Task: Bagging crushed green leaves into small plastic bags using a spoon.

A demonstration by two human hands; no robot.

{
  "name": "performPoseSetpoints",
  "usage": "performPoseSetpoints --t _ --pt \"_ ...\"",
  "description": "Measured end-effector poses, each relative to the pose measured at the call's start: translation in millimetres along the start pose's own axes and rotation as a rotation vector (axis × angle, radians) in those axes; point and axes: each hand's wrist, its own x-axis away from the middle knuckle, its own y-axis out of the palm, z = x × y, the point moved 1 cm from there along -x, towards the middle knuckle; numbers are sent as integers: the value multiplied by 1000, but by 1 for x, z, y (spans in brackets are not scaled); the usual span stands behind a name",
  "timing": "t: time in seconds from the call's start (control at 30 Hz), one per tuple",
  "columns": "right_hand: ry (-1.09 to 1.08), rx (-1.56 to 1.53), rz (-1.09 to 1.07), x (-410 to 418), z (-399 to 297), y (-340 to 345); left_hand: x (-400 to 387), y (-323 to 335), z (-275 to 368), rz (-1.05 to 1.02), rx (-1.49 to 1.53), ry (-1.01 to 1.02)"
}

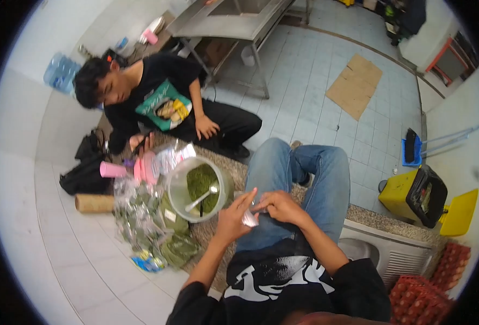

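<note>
My left hand [233, 219] holds a small whitish plastic item [250, 218], perhaps a folded bag, low in the palm, with its fingers stretched out. Close on its right, my right hand [280, 206] has its fingertips drawn together near the left palm; whether they pinch the plastic cannot be made out. Left of my hands stands a translucent plastic tub [175, 178] of green powder [201, 180], with a metal spoon [199, 200] inside it. Small clear bags of green matter [142, 215] and larger green-filled bags [179, 248] lie beside the tub.
A seated person [158, 89] in black is across to the left. Pink cups [113, 170] and a brown roll [94, 203] lie by the bags. To the right are a sink [359, 250], red egg trays [418, 300] and a yellow bin [400, 195]. Cardboard [355, 86] lies on the floor.
</note>
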Motion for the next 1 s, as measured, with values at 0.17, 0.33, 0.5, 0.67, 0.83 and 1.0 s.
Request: performPoseSetpoints --t 0.17,0.33,0.5,0.67,0.83,1.0 --pt "256 197 -38 -4 -36 -8 7 5 -9 3 -24 14" --pt "148 338 -19 -16 -52 9 19 -2 -20 24 104 -36" --pt "-67 357 -53 -35 -76 17 43 -7 -32 143 315 -139" --pt "-69 166 -85 -90 -123 18 64 -12 -39 352 529 -228" --pt "-279 558 -344 -182 -102 98 69 -10 -37 359 566 -237" --pt "-290 928 -706 -219 -86 145 76 -8 -42 377 640 -222"
